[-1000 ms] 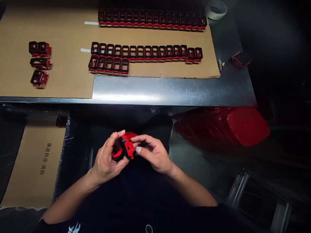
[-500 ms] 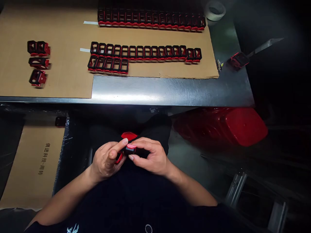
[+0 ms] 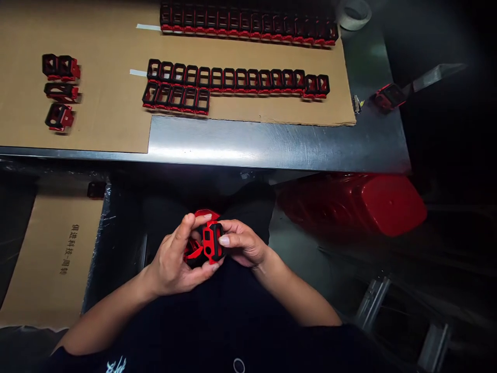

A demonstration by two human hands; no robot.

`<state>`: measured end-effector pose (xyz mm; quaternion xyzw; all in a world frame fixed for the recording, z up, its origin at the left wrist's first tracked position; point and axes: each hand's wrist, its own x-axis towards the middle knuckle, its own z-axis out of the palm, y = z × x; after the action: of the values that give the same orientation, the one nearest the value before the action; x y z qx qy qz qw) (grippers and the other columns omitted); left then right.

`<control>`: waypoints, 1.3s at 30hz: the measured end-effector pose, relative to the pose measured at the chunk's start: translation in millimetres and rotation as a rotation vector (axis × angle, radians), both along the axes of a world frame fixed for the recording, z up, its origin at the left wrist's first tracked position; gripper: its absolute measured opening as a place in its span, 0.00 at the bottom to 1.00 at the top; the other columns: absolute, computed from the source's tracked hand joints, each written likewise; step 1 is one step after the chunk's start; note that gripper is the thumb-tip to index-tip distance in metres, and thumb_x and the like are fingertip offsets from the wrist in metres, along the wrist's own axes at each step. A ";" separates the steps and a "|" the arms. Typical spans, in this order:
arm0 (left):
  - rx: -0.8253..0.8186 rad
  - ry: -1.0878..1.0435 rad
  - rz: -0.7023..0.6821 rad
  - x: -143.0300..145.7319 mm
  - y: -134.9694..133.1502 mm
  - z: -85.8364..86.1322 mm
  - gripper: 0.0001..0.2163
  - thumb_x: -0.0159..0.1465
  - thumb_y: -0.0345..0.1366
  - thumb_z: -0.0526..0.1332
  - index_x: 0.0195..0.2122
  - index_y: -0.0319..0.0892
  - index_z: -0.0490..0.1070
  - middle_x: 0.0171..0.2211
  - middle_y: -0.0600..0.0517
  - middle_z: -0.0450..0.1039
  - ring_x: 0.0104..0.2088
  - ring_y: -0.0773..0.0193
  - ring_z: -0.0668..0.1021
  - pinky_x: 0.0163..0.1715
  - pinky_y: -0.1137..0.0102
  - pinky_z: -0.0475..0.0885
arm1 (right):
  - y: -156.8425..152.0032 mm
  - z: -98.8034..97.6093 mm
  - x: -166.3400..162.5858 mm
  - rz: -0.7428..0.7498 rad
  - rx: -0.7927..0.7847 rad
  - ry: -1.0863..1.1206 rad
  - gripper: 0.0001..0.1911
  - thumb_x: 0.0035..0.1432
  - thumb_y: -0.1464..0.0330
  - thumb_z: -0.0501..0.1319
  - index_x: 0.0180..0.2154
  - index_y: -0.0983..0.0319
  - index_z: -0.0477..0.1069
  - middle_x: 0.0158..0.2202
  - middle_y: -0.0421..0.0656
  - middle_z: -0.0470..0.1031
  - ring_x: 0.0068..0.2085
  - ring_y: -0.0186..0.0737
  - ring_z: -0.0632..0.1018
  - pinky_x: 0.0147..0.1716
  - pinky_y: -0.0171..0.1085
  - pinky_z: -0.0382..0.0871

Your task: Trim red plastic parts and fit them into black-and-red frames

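Above my lap, my right hand [image 3: 244, 243] pinches a red-and-black plastic frame [image 3: 209, 242] between thumb and fingers. Its red side, with a square opening and a round hole, faces up toward me. My left hand [image 3: 174, 259] curls around the frame's left side, fingertips near its top end and thumb at its bottom end. Another red piece [image 3: 193, 249] rests in the hollow of that left hand, partly covered. Just beyond the fingers shows a flat red surface [image 3: 205, 213], mostly hidden.
On the cardboard-covered metal table [image 3: 233, 140], similar frames stand in rows [image 3: 229, 77], with a few more frames [image 3: 60, 118] at left. A tape roll [image 3: 354, 14] lies at the back right. Below are a red plastic container [image 3: 392, 204] at right and a cardboard-lined box [image 3: 50, 264] at left.
The frame has been turned between my hands, so its side with the holes now shows. My left thumb has come to its lower end. The view has shifted slightly.
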<state>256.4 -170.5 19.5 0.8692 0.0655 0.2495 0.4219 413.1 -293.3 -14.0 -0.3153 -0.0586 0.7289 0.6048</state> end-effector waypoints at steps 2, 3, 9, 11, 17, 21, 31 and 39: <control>0.025 0.091 0.034 -0.6 0.0 1.0 0.45 0.60 0.34 0.69 0.73 0.42 0.43 0.57 0.37 0.72 0.48 0.56 0.81 0.42 0.64 0.82 | 1.6 3.9 -0.6 -0.026 -0.039 -0.045 0.21 0.46 0.60 0.76 0.39 0.64 0.77 0.28 0.39 0.77 0.24 0.33 0.77 0.21 0.30 0.75; 0.035 0.156 0.039 -0.9 0.0 1.1 0.43 0.59 0.33 0.69 0.72 0.43 0.47 0.56 0.38 0.72 0.50 0.55 0.80 0.45 0.63 0.82 | 2.5 7.5 -1.0 -0.038 -0.063 -0.092 0.20 0.46 0.61 0.76 0.38 0.64 0.76 0.27 0.38 0.77 0.23 0.31 0.76 0.20 0.29 0.73; -0.009 0.313 0.008 -2.5 2.4 -7.9 0.37 0.56 0.30 0.69 0.67 0.44 0.57 0.58 0.41 0.70 0.55 0.53 0.77 0.53 0.60 0.78 | 8.2 39.7 -3.3 0.031 -0.148 -0.462 0.17 0.46 0.66 0.77 0.34 0.64 0.74 0.23 0.33 0.70 0.22 0.26 0.70 0.21 0.27 0.64; -0.082 0.256 0.031 -4.7 4.5 -13.5 0.37 0.56 0.32 0.70 0.66 0.45 0.60 0.58 0.41 0.71 0.56 0.53 0.77 0.54 0.58 0.78 | 8.2 47.0 -1.1 0.024 -0.125 -0.528 0.16 0.47 0.66 0.76 0.37 0.64 0.76 0.24 0.34 0.71 0.23 0.27 0.70 0.23 0.28 0.64; -0.285 0.037 0.027 -13.8 6.3 -28.3 0.40 0.59 0.48 0.71 0.69 0.48 0.55 0.57 0.40 0.73 0.56 0.52 0.78 0.55 0.56 0.76 | 2.5 46.9 6.9 -0.051 -0.121 -0.659 0.13 0.57 0.65 0.68 0.43 0.64 0.79 0.30 0.41 0.79 0.30 0.34 0.78 0.33 0.34 0.71; -0.201 0.016 0.007 -12.0 4.0 -26.6 0.41 0.58 0.44 0.72 0.69 0.46 0.55 0.57 0.39 0.74 0.56 0.53 0.79 0.55 0.58 0.77 | 2.9 44.6 3.7 0.054 -0.128 -0.679 0.12 0.56 0.65 0.67 0.40 0.65 0.81 0.32 0.45 0.82 0.30 0.37 0.79 0.32 0.35 0.71; 0.141 -0.119 -0.018 -7.8 5.2 -20.4 0.42 0.57 0.34 0.74 0.69 0.37 0.55 0.59 0.31 0.72 0.49 0.53 0.83 0.42 0.64 0.82 | -0.9 49.5 3.2 0.125 -0.175 -0.926 0.09 0.56 0.67 0.66 0.35 0.62 0.85 0.27 0.42 0.83 0.25 0.35 0.78 0.24 0.31 0.64; 0.219 -0.117 0.032 -12.9 4.1 -21.9 0.42 0.56 0.35 0.74 0.69 0.35 0.56 0.58 0.30 0.72 0.44 0.53 0.84 0.37 0.65 0.82 | 0.2 55.9 1.1 0.135 -0.133 -0.942 0.10 0.57 0.66 0.65 0.37 0.62 0.85 0.27 0.40 0.82 0.25 0.34 0.76 0.24 0.31 0.63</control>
<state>243.5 -166.4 -2.3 0.8928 0.0270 0.3122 0.3234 414.2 -293.1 41.8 -0.6447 -0.2997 0.5468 0.4422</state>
